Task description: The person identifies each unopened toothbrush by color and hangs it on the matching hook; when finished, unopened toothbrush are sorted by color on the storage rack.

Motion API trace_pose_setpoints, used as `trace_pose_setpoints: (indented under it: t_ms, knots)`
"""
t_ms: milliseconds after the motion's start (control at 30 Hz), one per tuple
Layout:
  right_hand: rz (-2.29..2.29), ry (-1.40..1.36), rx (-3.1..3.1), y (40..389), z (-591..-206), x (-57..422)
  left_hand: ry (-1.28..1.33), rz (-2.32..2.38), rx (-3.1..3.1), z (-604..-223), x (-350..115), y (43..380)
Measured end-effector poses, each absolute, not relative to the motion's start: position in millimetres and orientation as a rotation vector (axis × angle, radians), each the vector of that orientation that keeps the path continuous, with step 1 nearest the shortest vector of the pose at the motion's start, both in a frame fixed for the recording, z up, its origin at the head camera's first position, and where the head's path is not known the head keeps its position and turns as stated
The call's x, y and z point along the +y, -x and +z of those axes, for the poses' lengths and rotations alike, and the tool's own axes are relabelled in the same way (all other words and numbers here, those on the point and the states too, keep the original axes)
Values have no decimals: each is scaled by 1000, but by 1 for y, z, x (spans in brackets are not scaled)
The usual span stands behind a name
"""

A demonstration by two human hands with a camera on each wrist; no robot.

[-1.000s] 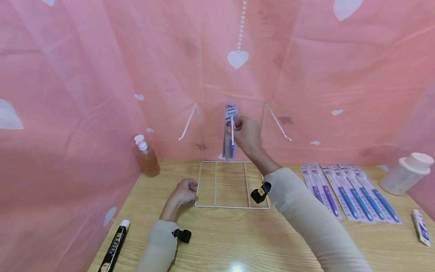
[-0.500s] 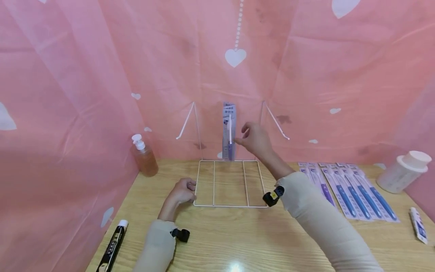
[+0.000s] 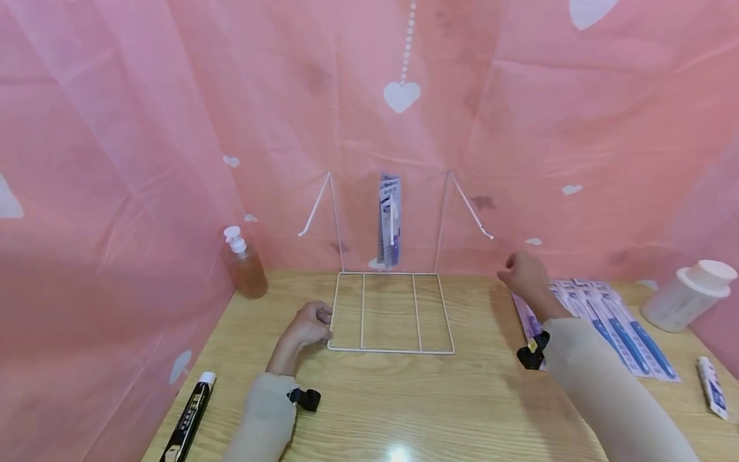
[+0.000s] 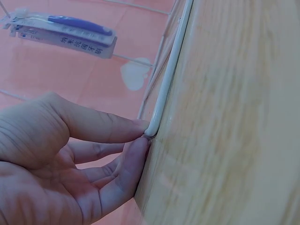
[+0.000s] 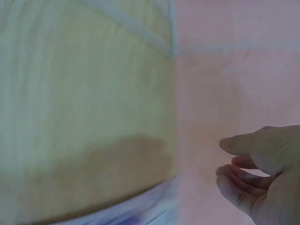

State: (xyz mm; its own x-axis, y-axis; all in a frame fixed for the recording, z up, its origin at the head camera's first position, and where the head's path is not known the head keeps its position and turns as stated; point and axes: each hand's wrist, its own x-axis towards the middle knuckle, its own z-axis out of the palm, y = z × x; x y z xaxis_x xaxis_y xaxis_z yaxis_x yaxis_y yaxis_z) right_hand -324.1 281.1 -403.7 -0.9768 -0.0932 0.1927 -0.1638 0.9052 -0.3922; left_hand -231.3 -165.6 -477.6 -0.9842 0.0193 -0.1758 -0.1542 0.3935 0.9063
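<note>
A white wire display rack (image 3: 390, 351) stands on the table, with hooks sticking out from its upright back. My left hand (image 3: 310, 323) pinches the left side of its base between thumb and fingers, as the left wrist view shows close up. Packaged toothbrushes (image 3: 389, 224) hang from the middle hook; one with a purple handle shows in the left wrist view (image 4: 61, 35). My right hand (image 3: 524, 277) holds nothing, its fingers loosely bent, and overlaps the left end of a row of packaged toothbrushes (image 3: 626, 330) lying on the table, several with blue handles.
On the left are a pump bottle (image 3: 248, 273) of amber liquid and a black tube (image 3: 187, 417) with a white cap. A white bottle (image 3: 684, 298) and a small toothpaste tube (image 3: 713, 388) lie at the right. Pink cloth (image 3: 277, 115) hangs behind the table.
My right hand has let go of the hanging toothbrush pack and moved right and down, over the packs on the table. My left hand stays on the rack's base.
</note>
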Motion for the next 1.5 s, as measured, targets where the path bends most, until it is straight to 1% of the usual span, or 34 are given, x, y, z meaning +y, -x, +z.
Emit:
trace_pose_setpoints:
  t_ms: [133, 233, 400, 833, 1100, 1300, 1500]
  knots:
    - [577, -46, -2956, 321, -429, 310, 108, 1629, 2503, -477, -167, 230]
    - [593, 27, -3005, 316, -438, 320, 114, 1632, 2491, -477, -166, 229]
    - [638, 61, -3022, 311, -441, 322, 111, 1643, 2482, -476, -166, 228]
    - [604, 169, -3022, 315, -459, 323, 96, 1611, 2501, -476, -164, 226]
    - [512, -69, -2986, 314, -449, 317, 100, 1622, 2476, -477, -162, 227]
    - [522, -223, -2904, 305, -426, 299, 111, 1640, 2467, -476, -161, 225]
    - [562, -356, -2803, 286, -400, 268, 114, 1635, 2462, -475, -160, 224]
